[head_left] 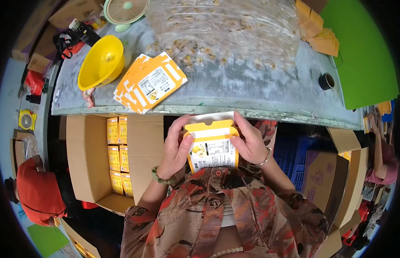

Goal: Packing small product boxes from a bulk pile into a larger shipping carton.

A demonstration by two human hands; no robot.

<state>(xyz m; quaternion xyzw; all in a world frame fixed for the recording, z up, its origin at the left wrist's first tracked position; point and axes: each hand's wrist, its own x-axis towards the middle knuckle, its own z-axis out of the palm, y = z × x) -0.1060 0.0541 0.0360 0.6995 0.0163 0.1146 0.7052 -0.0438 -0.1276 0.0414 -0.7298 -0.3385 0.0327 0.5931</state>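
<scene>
Carton (213, 148) in both hands (175, 148) (250, 146), seemingly open-topped

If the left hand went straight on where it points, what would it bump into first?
Leaving aside the yellow carton it holds, the left hand would probably meet the near table edge first; its height is unclear, so it might pass over or under.

Lost the bottom of the yellow-white box (215, 148) behind the shirt (178, 210), below left grip (173, 150) and right grip (251, 147); saw the green fan (127, 5) cut off, well beyond.
</scene>
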